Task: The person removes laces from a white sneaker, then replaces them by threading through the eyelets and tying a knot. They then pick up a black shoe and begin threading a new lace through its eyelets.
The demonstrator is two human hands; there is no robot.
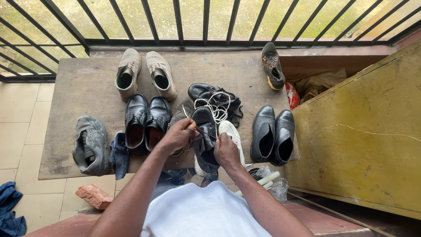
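Board (pixel 79 87) of worn brown wood lies beyond the hands on a pale tiled floor (pixel 19 127), with black railing bars (pixel 175 22) at its far edge and a yellow panel (pixel 359 131) off to the right. Footwear on it counts out thus: two tan boots (pixel 144 72) ahead and left of the hands, two glossy black dress shoes (pixel 147 118) just left of the left hand, two black slip-ons (pixel 274 134) right of the right hand, one grey sneaker (pixel 90 145) far left, one dark sneaker (pixel 272 66) far ahead on the right. A red brick (pixel 94 196) sits on the floor near the left elbow.

Both forearms reach forward and meet over a dark shoe (pixel 206 140) held between them, above a white shoe (pixel 232 134). The left hand (pixel 177 137) pinches a thin lace at the shoe's left side; the right hand (pixel 226 151) is curled, fingertips closed on the shoe's right edge. A loose white lace (pixel 217 109) coils just beyond.
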